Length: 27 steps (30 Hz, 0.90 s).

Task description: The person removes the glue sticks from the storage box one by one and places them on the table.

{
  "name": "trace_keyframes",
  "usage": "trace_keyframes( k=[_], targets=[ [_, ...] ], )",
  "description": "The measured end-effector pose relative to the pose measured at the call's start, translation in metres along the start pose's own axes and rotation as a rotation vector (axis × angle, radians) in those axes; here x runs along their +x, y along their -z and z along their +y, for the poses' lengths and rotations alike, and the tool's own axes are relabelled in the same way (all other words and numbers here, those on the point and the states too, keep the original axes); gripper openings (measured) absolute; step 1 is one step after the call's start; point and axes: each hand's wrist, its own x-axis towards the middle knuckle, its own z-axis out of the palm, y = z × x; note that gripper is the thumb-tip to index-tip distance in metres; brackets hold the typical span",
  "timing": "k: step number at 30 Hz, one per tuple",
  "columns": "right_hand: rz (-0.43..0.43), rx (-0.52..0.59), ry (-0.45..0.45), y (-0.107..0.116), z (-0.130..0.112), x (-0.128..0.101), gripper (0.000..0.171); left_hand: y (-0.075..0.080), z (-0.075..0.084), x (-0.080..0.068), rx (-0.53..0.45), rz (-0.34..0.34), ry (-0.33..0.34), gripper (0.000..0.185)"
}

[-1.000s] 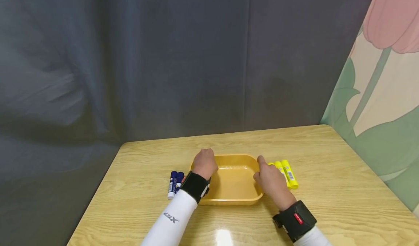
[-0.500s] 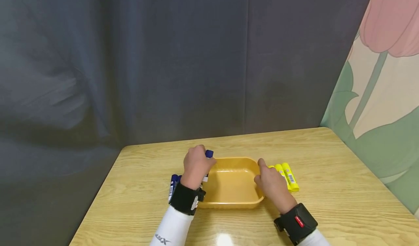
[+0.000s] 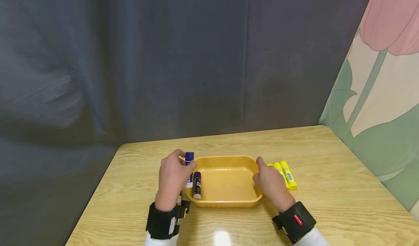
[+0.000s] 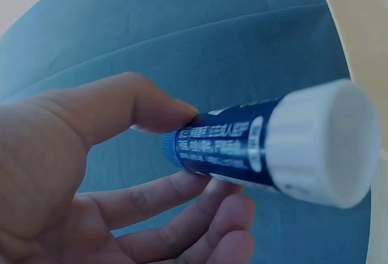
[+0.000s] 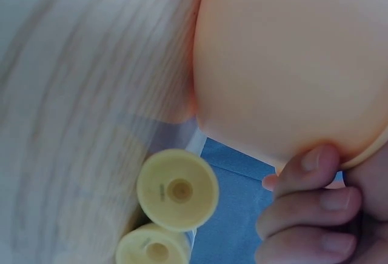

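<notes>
My left hand point(image 3: 171, 178) pinches a blue glue stick point(image 4: 230, 146) with a white base between thumb and fingers. It is held roughly upright at the left rim of the yellow tray point(image 3: 226, 204), blue end up. Inside the tray, along its left wall, lies a second dark blue glue stick point(image 3: 197, 185). The right hand point(image 3: 272, 183) grips the tray's right rim, thumb on the inner side and fingers curled outside, as the right wrist view shows. Several yellow glue sticks point(image 3: 288, 175) lie on the table just right of that hand.
The wooden table point(image 3: 343, 188) is backed by a dark grey curtain point(image 3: 196, 64). A flowered wall covering point(image 3: 386, 129) runs along the right side. The left hand and wrist hide most of the table area left of the tray.
My left hand has moved left from above the tray to its left rim, with the glue stick. The glue stick in the tray has come into sight. The right hand keeps its grip.
</notes>
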Motion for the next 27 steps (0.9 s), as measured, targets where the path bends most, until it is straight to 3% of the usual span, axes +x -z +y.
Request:
trace_keyframes(
  k=[7, 16, 27],
  targets=[
    [-0.011, 0.003, -0.008, 0.0, -0.001, 0.0, 0.053, 0.005, -0.008, -0.012, -0.009, -0.039, 0.056, 0.035],
    [-0.01, -0.001, -0.007, 0.001, -0.001, -0.001, 0.051, 0.011, -0.017, -0.008, -0.024, -0.063, 0.081, 0.041],
    [-0.017, -0.008, 0.004, 0.003, -0.001, 0.0, 0.049, 0.044, -0.05, 0.002, 0.0, -0.07, 0.156, 0.043]
  ],
)
